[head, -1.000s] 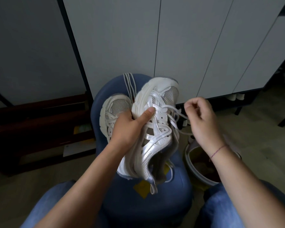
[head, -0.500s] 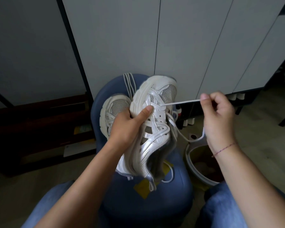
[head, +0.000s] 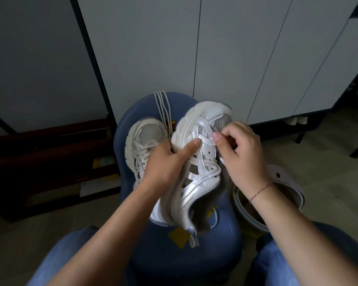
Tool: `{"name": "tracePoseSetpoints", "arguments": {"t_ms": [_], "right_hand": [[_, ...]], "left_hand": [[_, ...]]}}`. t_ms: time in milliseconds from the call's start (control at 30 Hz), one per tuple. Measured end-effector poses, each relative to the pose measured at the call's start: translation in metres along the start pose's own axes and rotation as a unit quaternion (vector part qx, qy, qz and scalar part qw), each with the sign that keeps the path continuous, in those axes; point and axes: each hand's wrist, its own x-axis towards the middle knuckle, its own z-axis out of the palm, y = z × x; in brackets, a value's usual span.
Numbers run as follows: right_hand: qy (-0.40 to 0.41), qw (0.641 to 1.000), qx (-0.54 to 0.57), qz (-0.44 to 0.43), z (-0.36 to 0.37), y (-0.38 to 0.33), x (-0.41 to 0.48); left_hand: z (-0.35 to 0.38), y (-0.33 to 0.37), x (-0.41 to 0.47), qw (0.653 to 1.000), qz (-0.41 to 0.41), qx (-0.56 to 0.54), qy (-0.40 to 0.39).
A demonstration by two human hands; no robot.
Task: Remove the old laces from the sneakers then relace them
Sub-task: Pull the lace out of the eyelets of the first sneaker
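- Returns the right hand [head: 242,153] from its stretch out to the right back onto the raised sneaker [head: 196,168]; pinches the lace [head: 208,135] between thumb and forefinger near the toe-end eyelets.
- Grips that sneaker by its sole edge with the left hand [head: 165,164], thumb laid across the upper; holds it toe-up above the blue stool [head: 174,256].
- Leaves the second sneaker [head: 145,139] lying laced on the stool, just behind the left hand and partly covered by it.
- Finds loose laces [head: 162,108] draped over the stool's far edge, between the two toes.
- Covers part of the eyelet row with the right fingers; cannot tell how far down the lace runs.
- Half hides a pale tub [head: 298,195] on the floor beside the stool under the right forearm; contents too dark to make out.
- Faces grey cabinet doors [head: 236,58] close behind the stool, with a dark low shelf [head: 50,151] in shadow at left.
- Sits with jeans-clad knees [head: 74,250] either side of the stool, cut off at the bottom edge; has open floor [head: 329,162] only to the right.
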Motion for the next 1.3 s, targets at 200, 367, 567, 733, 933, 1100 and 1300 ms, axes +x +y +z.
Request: {"name": "tracePoseSetpoints", "arguments": {"t_ms": [200, 367, 567, 733, 933, 1100, 1300], "right_hand": [[0.094, 0.986, 0.072, 0.116, -0.025, 0.020, 0.006], [0.038, 0.988, 0.069, 0.130, -0.025, 0.028, 0.006], [-0.057, 0.996, 0.061, 0.026, -0.007, 0.005, -0.001], [-0.043, 0.997, 0.058, 0.009, -0.004, 0.005, 0.000], [0.092, 0.974, 0.144, 0.152, -0.030, 0.027, 0.014], [-0.018, 0.973, 0.138, 0.182, -0.025, 0.035, 0.009], [-0.056, 0.997, 0.025, 0.037, -0.006, 0.006, 0.000]], "left_hand": [[-0.015, 0.000, 0.009, 0.999, -0.015, -0.042, 0.023], [-0.012, 0.000, 0.006, 0.999, -0.019, -0.046, 0.020], [0.000, 0.000, 0.000, 1.000, -0.002, -0.005, -0.003], [0.001, 0.001, 0.000, 1.000, -0.004, -0.009, -0.007], [-0.014, -0.002, 0.012, 0.997, -0.041, -0.065, 0.020], [-0.012, -0.001, 0.009, 0.997, -0.045, -0.065, 0.012], [0.000, 0.000, 0.002, 1.000, -0.015, -0.009, 0.013]]}}
